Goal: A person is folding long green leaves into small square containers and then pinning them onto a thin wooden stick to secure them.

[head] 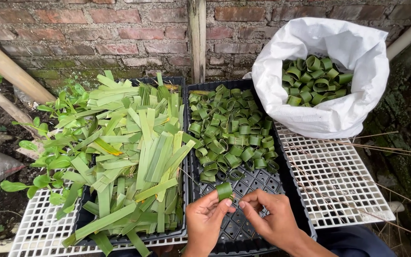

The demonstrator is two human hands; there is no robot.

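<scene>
Here both hands, left hand (205, 221) and right hand (272, 219), pinch a small curled green leaf-strip ring (224, 190) with fingers clamped, above the black plastic seedling tray's (262, 183) near edge.

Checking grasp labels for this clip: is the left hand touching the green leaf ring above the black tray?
Touching. The head view shows the left hand pinching the rolled leaf ring at its fingertips, no gap visible, with the right hand alongside over the black tray.

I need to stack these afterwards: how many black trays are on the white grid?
2: one black tray on the left under the flat leaf strips, one black tray beside it holding leaf rings.
</scene>
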